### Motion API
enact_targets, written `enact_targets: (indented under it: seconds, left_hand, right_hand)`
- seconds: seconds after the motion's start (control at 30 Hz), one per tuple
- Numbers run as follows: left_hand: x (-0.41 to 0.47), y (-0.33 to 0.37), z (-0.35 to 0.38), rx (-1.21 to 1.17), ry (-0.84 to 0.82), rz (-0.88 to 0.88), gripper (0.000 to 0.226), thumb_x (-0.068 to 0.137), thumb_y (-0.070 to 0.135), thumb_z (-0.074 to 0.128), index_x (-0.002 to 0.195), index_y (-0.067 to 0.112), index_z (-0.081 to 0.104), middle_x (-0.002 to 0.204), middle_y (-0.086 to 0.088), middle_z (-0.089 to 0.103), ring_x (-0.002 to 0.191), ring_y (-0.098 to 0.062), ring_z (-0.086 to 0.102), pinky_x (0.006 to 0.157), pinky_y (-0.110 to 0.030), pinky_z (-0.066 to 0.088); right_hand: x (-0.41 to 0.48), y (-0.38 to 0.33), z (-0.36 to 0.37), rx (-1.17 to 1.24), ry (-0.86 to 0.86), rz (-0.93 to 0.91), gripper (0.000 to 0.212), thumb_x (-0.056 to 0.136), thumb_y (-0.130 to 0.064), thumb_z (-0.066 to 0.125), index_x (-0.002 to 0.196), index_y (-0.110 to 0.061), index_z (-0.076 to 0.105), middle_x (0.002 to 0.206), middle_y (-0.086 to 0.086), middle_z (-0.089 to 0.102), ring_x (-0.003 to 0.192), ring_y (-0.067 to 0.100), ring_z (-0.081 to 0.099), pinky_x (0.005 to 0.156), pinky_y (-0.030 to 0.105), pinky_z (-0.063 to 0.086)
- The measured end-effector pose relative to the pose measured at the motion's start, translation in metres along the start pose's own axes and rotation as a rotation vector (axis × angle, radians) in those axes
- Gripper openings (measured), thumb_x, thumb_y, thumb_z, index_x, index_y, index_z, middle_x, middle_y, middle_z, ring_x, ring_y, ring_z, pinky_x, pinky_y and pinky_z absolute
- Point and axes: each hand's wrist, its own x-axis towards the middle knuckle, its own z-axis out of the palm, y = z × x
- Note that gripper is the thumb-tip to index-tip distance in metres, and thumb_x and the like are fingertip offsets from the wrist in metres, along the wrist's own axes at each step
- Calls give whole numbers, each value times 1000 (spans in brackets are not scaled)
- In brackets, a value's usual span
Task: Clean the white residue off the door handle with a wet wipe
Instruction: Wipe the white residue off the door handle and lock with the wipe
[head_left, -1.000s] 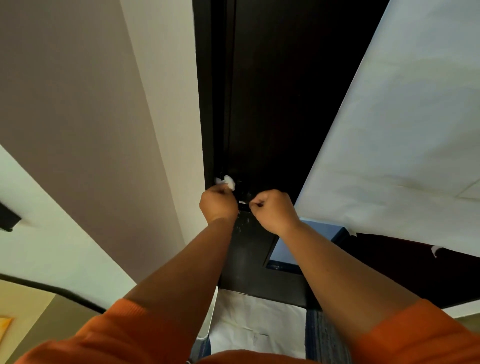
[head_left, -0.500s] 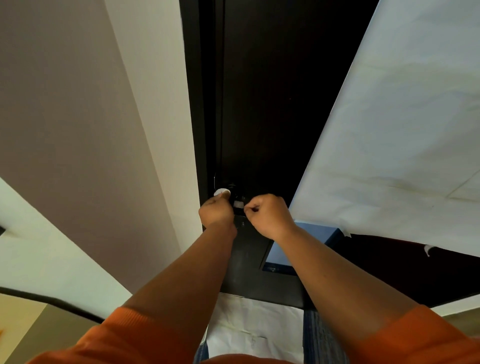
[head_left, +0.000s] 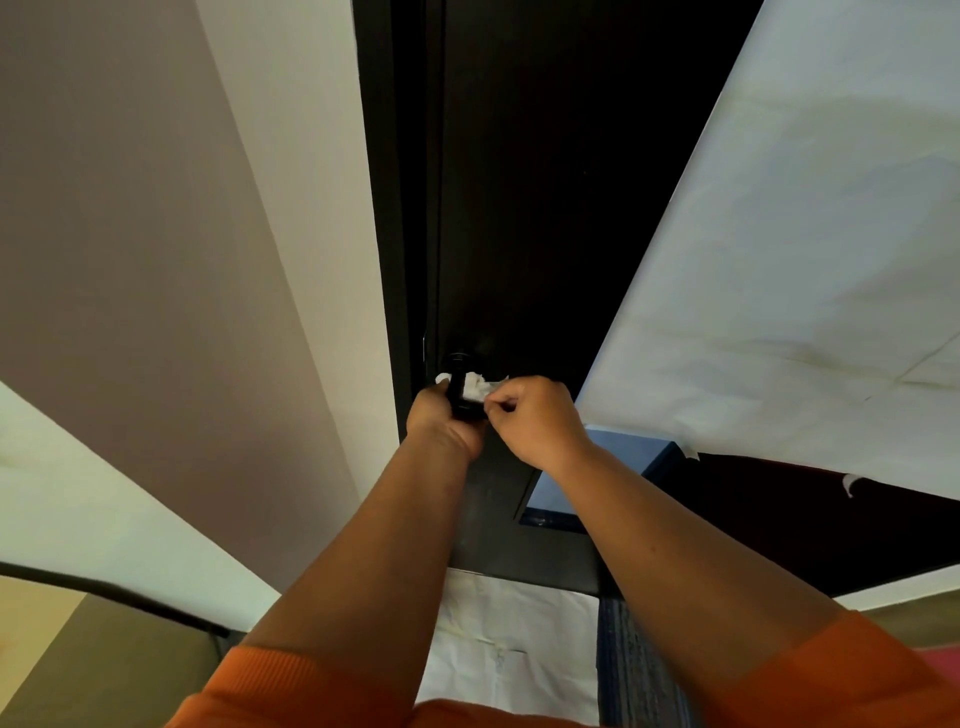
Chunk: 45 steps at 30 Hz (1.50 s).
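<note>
Orange sleeves (head_left: 291, 686) at the bottom edge, forearms reaching up. Left hand (head_left: 441, 423) curls round one end of the wet wipe (head_left: 474, 387); right hand (head_left: 537, 423) pinches the other end. Wipe wraps behind the black door handle (head_left: 459, 397), touching it, at the dark door's (head_left: 519, 208) left edge. White paper sheet (head_left: 779, 260) to the right.

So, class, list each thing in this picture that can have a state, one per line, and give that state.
Black door handle: wipe looped behind it, residue not discernible.
Crumpled white wet wipe: stretched behind the handle, showing on both sides.
Left hand: curled, gripping the wipe's left end.
Right hand: pinching the wipe's right end.
Dark brown door: latched or not, cannot tell.
</note>
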Motion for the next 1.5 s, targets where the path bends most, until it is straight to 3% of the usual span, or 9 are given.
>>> enact_targets:
  seconds: [0.13,0.33,0.57,0.77,0.9,1.03,1.17,1.37,1.5]
  left_hand:
    - [3,2,2,-47,11,-21,42,105,20,42,138,-2,54,105,-23,69,81,-33,71,74,-41,59]
    - [8,2,-1,17,12,-34,43,101,18,43,140,11,58,111,-15,67,95,-29,66,101,-35,51]
    - [7,5,1,-14,75,-7,37,104,16,44,136,4,58,113,-17,67,93,-30,66,103,-38,51]
    - [-2,-3,-9,476,379,485,20,97,18,66,111,6,70,104,-5,71,80,-18,68,59,-21,53]
    - [-18,1,-30,795,384,810,20,101,25,63,113,15,77,108,0,75,99,-17,68,86,-22,52]
    - [-13,7,-34,672,348,576,11,95,18,68,99,16,78,100,-6,77,96,-26,73,95,-38,58]
    - [-6,2,-15,204,128,196,27,102,12,55,126,5,64,110,-17,75,96,-31,76,84,-42,62]
    - [-2,-7,-7,25,17,35,43,103,19,40,138,4,60,133,-20,67,122,-34,65,100,-43,55]
    - [-3,1,0,80,65,118,43,103,9,40,142,-1,53,139,-25,60,128,-39,60,111,-46,47]
  right_hand:
    - [-1,-1,-3,7,-26,15,14,93,-20,69,102,-18,79,101,-2,77,93,11,70,84,23,55]
    - [-1,0,-4,4,5,14,17,93,-21,70,107,-17,79,105,0,77,97,12,70,85,20,53]
    - [-1,2,-6,12,-18,-3,16,93,-20,69,106,-17,79,104,-3,77,94,7,69,80,10,50]
    - [-7,3,-10,18,-17,-33,14,95,-17,67,101,-15,79,105,-1,77,96,9,70,85,13,50]
    - [-7,8,-12,60,4,-2,14,95,-16,66,98,-14,80,96,1,78,88,10,71,71,2,47]
    - [-4,8,-9,71,12,20,15,96,-18,67,103,-16,79,100,-1,77,88,4,67,78,8,50]
    - [-4,6,-8,74,27,20,13,94,-18,68,96,-15,80,92,2,78,84,13,71,78,25,59]
    - [-3,9,-7,69,48,20,14,93,-17,69,89,-12,81,86,4,78,80,17,71,77,35,59]
    - [-3,9,-7,77,35,16,12,94,-19,68,96,-16,80,92,1,78,83,12,71,78,26,59]
